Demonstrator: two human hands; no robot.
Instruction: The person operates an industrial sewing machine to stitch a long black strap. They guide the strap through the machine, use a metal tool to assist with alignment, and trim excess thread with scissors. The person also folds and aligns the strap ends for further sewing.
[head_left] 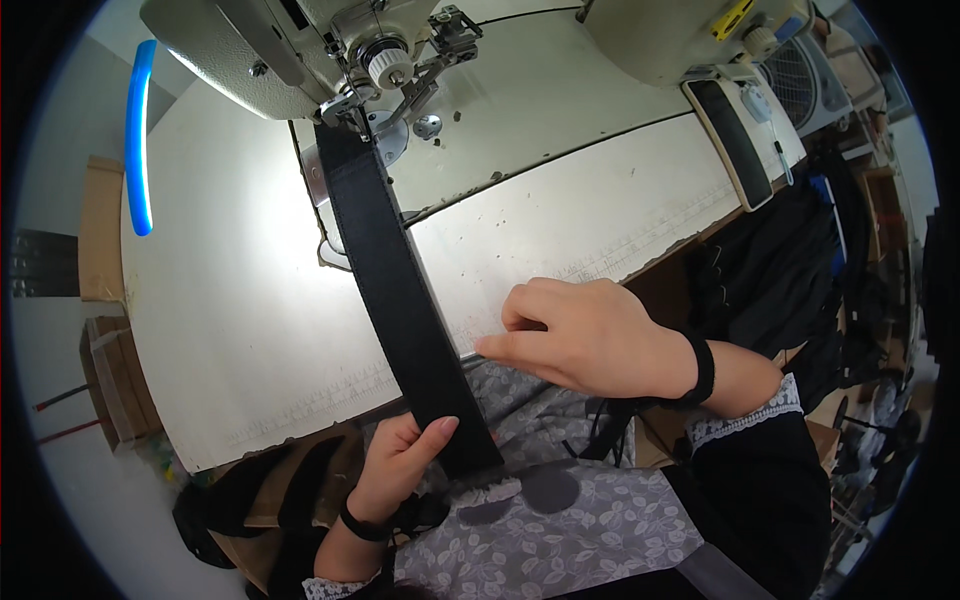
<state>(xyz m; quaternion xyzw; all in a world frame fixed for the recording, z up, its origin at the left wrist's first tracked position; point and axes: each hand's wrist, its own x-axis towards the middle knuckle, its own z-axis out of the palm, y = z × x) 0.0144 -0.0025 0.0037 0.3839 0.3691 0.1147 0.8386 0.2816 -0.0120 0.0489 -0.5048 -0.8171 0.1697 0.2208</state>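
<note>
From where I stand, the work looks partway: the far end of the black strip (400,290) is under the needle area of the sewing machine (290,50), while most of its length lies this side across the white table (250,370) and over its near edge. Which stitching is done I can't make out; the strip hasn't been taken off the machine, so finishing seems left. The left hand (390,468) has a closed grip on the near end, thumb on top. The right hand (590,340), just beside the strip, is loosely half-curled, with nothing visible in its grip. I count one strip, two machines including the second machine (650,40), one phone (730,145) and two black wristbands (704,370).
</note>
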